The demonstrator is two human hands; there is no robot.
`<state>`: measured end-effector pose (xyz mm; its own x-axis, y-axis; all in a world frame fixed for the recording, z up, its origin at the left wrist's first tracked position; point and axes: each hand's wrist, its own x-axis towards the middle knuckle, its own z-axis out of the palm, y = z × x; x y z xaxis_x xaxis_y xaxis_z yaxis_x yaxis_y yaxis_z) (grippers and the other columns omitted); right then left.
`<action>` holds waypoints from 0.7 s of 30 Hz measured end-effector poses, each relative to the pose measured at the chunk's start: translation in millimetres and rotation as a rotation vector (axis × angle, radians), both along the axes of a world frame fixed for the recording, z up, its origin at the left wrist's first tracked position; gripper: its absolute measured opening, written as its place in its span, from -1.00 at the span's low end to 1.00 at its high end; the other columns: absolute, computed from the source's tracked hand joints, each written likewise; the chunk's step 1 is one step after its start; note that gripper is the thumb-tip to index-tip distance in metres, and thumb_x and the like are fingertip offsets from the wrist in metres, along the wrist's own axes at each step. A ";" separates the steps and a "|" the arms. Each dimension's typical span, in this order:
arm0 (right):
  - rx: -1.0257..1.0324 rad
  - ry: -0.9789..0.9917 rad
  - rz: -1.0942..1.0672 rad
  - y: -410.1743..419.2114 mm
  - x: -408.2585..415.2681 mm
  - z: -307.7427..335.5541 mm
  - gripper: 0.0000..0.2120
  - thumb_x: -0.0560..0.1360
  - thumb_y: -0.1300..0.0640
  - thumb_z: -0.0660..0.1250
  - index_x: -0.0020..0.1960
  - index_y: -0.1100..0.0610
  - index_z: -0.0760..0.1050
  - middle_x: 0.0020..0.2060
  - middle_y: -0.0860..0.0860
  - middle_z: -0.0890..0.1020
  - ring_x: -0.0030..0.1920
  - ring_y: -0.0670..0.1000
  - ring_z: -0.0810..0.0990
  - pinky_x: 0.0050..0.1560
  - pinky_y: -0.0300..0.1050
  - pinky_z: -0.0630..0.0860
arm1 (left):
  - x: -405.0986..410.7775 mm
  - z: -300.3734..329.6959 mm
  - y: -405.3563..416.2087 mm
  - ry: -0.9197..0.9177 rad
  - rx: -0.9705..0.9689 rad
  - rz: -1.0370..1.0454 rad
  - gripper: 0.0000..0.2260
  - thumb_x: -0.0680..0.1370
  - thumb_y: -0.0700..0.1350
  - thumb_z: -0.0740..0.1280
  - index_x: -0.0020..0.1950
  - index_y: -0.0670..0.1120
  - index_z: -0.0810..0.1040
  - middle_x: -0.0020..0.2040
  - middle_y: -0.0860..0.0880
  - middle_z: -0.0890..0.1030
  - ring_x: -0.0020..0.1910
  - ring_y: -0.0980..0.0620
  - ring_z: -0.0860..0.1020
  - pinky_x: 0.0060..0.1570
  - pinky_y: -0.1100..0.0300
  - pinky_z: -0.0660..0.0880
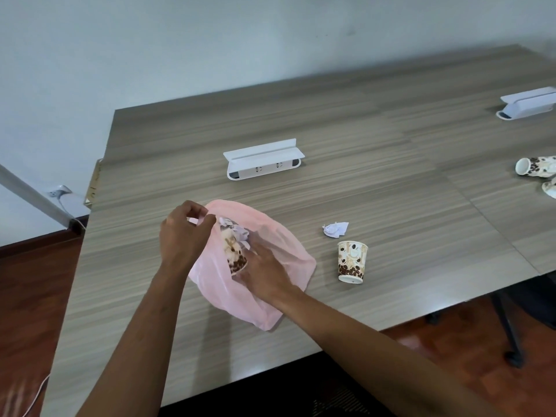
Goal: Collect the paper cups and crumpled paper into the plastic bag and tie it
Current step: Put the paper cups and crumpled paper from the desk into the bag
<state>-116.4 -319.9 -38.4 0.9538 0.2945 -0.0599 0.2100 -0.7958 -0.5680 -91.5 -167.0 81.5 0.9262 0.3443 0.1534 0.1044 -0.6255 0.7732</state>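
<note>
Pink plastic bag [279, 257] pinched open by left hand [180, 236]; right hand [264, 269] presses flat inside.

Four paper cups show: one in the pink plastic bag [282, 251] at centre, cup [236, 254], one upright cup [351, 261] at four o'clock of the bag, and two lying cups [534, 166] and [550, 189] at the three o'clock edge. Two crumpled papers: one [233, 231] in the bag, one [335, 229] beside it. One bag. Two white socket boxes [262, 164], [528, 105]. Two hands [180, 236], [264, 272].
</note>
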 end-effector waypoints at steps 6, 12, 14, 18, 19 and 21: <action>0.120 -0.472 -0.249 -46.8 4.3 10.8 -0.77 0.53 -0.03 0.24 -0.06 0.14 0.52 -0.17 0.02 0.56 -0.12 0.05 0.50 -0.25 -0.03 0.51 | 2.2 -6.4 -4.4 -0.025 -0.045 0.023 -0.94 0.43 -0.17 0.42 -0.18 -0.03 0.57 -0.24 0.10 0.59 -0.36 0.03 0.54 -0.18 0.16 0.44; 0.088 -0.399 -0.562 -95.0 41.7 0.2 -0.81 0.48 0.10 0.27 0.04 0.18 0.46 -0.04 0.13 0.53 -0.01 0.15 0.47 -0.06 0.08 0.48 | 7.1 -8.3 -21.1 -0.008 -0.069 0.038 -0.95 0.45 -0.18 0.41 -0.17 -0.06 0.56 -0.24 0.07 0.58 -0.36 0.11 0.51 -0.24 0.22 0.36; 0.015 -0.253 -0.596 -108.8 54.6 -8.3 -0.65 0.42 0.21 0.33 0.19 0.21 0.46 0.14 0.20 0.51 0.17 0.23 0.45 0.13 0.10 0.44 | 8.7 -7.9 -26.5 -0.003 -0.074 0.042 -0.95 0.45 -0.18 0.40 -0.17 -0.06 0.56 -0.26 0.10 0.57 -0.36 0.15 0.50 -0.32 0.29 0.36; -0.203 0.028 -0.554 -126.1 81.5 -16.0 -0.43 0.43 0.23 0.32 0.42 0.20 0.28 0.40 0.25 0.30 0.41 0.28 0.24 0.42 0.05 0.21 | 11.3 -8.2 -32.4 -0.007 -0.098 0.024 -0.94 0.44 -0.19 0.40 -0.18 -0.06 0.55 -0.30 0.16 0.55 -0.39 0.19 0.50 -0.40 0.50 0.30; -0.239 0.101 -0.567 -126.7 87.6 -14.7 -0.41 0.44 0.21 0.32 0.44 0.16 0.25 0.41 0.23 0.28 0.41 0.28 0.23 0.42 0.07 0.22 | 11.8 -7.9 -33.0 -0.012 -0.096 0.015 -0.94 0.44 -0.19 0.41 -0.18 -0.06 0.55 -0.30 0.16 0.55 -0.40 0.19 0.50 -0.40 0.50 0.30; -0.246 0.286 -0.603 -126.6 99.0 -13.4 -0.40 0.47 0.19 0.31 0.47 0.10 0.20 0.40 0.18 0.28 0.38 0.28 0.29 0.36 0.13 0.34 | 12.4 -8.1 -33.1 -0.020 -0.095 0.005 -0.93 0.44 -0.20 0.41 -0.18 -0.06 0.55 -0.29 0.17 0.56 -0.42 0.22 0.50 -0.39 0.48 0.32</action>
<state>-17.4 -446.5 -51.8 0.8830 -0.3344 -0.3294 -0.4383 -0.8384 -0.3239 -79.0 -200.1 73.4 0.9214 0.3631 0.1383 0.0915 -0.5485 0.8311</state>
